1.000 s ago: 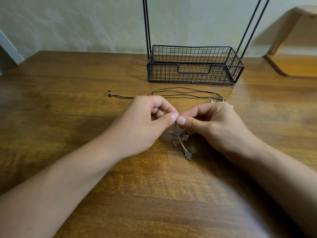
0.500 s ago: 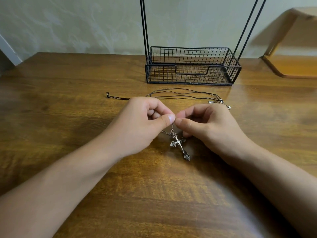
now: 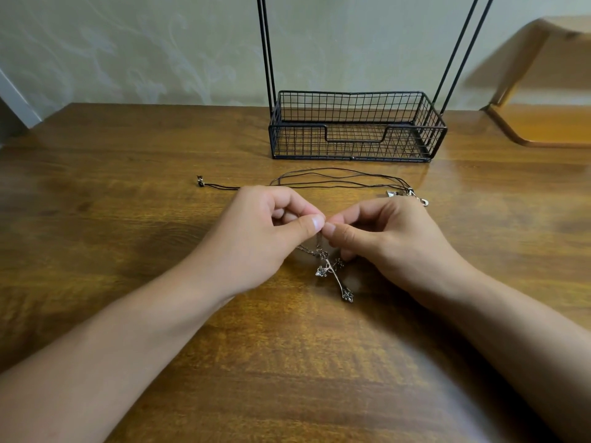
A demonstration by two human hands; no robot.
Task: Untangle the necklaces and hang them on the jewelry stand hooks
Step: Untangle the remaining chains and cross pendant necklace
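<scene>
My left hand [image 3: 256, 238] and my right hand [image 3: 390, 241] meet fingertip to fingertip over the table's middle, each pinching the thin chain just above a silver cross pendant [image 3: 334, 274]. The cross hangs below my thumbs with its foot touching the wood. Behind my hands lies a black cord necklace [image 3: 339, 179] in several loops, one end [image 3: 200, 180] stretched left, a silver clasp [image 3: 420, 199] at the right. The black wire jewelry stand [image 3: 355, 129] sits at the back; its basket base and upright rods show, its hooks are out of frame.
The brown wooden table [image 3: 128, 193] reaches to a pale wall at the back. A light wooden chair or stool [image 3: 543, 123] stands past the table's right rear corner.
The cross pendant has lifted and swung slightly as my fingers work the chain. Both hands stay pinched together at about the same spot.
</scene>
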